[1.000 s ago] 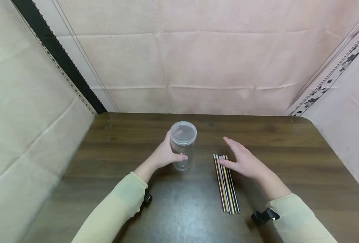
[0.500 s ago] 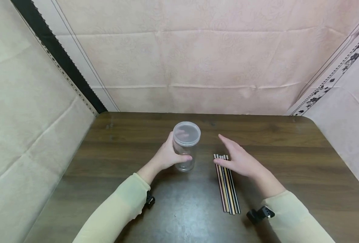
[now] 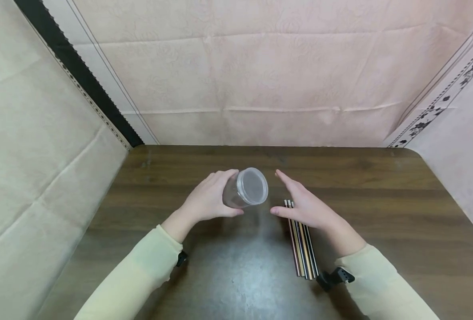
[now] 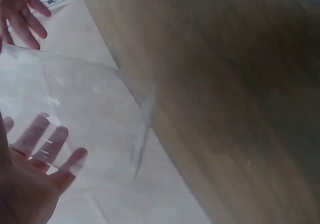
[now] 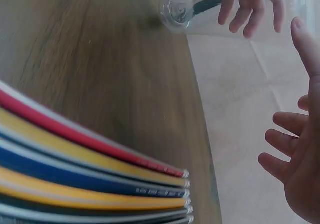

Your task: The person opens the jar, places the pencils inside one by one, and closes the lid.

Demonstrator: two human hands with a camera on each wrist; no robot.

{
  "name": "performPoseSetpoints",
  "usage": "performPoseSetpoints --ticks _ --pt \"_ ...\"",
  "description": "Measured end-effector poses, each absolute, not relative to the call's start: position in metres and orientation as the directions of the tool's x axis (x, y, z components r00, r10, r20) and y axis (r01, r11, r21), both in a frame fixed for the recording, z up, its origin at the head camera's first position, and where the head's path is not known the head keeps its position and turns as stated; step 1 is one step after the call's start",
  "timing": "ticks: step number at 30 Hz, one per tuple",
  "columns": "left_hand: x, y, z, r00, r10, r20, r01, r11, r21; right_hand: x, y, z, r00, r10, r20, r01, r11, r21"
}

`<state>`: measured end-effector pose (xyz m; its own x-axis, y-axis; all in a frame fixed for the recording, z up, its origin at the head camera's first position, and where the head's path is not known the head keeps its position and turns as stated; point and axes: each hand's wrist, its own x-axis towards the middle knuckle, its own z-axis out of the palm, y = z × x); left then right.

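Observation:
My left hand (image 3: 206, 198) grips a clear plastic jar (image 3: 231, 194) round its side, thumb in front and fingers behind. The jar leans to the right, so its round translucent lid (image 3: 254, 186) faces the head camera. In the right wrist view its base (image 5: 175, 6) appears raised off the table. Nothing shows inside the jar (image 4: 85, 98). My right hand (image 3: 308, 206) hovers over the far ends of a row of pencils (image 3: 303, 251), a short way right of the lid, fingers extended and holding nothing. Red, yellow, blue and dark pencils (image 5: 100, 159) lie side by side.
A brown wood-grain table (image 3: 148, 249) with rounded far corners lies under both hands. Pale cloth (image 3: 260, 80) hangs behind it, with more cloth at both sides. Each wrist carries a small black camera (image 3: 334, 278).
The jar has tipped from upright toward the right and risen in my left hand. My right hand has drifted left and slightly away, toward the jar. The pencils stay put.

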<state>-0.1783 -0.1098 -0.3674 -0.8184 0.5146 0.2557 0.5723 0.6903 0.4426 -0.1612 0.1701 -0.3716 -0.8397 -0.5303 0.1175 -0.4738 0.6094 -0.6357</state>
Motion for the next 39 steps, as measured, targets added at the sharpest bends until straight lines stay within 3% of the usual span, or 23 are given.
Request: performPoseSetpoints --ticks 8,12,22,39 --pt "-0.172 -0.110 -0.363 -0.774 0.581 0.252 0.610 0.791 0.049 -0.159 0.159 -0.367 -0.826 -0.546 0.142 -0.484 0.557 -0.675" --pt "-0.170 -0.107 -0.365 -0.762 0.589 0.269 0.600 0.799 -0.050 -0.159 0.153 -0.368 -0.812 -0.564 0.149 -0.501 0.545 -0.673" --pt "-0.164 -0.100 -0.364 -0.727 0.626 0.283 0.628 0.772 -0.097 -0.154 0.141 -0.368 -0.826 -0.548 0.131 -0.472 0.545 -0.693" --pt "-0.162 -0.094 -0.364 -0.686 0.654 0.319 0.676 0.735 -0.054 -0.153 0.142 -0.364 -0.843 -0.502 0.195 -0.467 0.500 -0.729"
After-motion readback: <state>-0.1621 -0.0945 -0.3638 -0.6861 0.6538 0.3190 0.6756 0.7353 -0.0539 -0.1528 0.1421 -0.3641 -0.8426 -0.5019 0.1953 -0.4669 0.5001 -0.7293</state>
